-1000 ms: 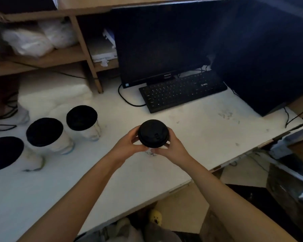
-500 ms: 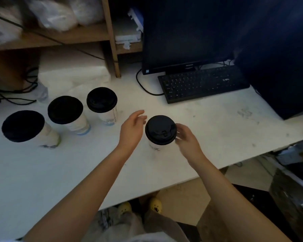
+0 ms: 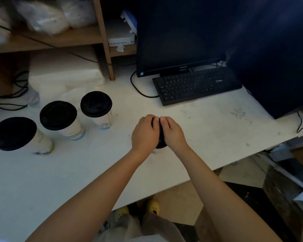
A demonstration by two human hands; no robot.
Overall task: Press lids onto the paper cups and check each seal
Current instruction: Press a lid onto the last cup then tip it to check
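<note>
A white paper cup with a black lid [image 3: 160,137] stands on the white table [image 3: 213,137] near its front edge, almost wholly covered by my hands. My left hand [image 3: 144,133] lies over the lid's left half and my right hand [image 3: 173,133] over its right half. The fingers of both curl down over the far rim. Only a dark strip of lid shows between the hands. To the left stand three more lidded cups: one [image 3: 96,104] nearest, a second [image 3: 58,115], and a third [image 3: 13,133] at the left edge.
A black keyboard [image 3: 196,85] and a dark monitor [image 3: 178,35] stand behind the hands, with a large dark box [image 3: 278,58] at the right. Wooden shelves [image 3: 59,39] with white bags rise at the back left. Cables [image 3: 7,98] trail along the left.
A second ago both hands held the lidded cup up by its sides. It then stood on the table with the hands beside it. Now both hands cover the lid from above.
</note>
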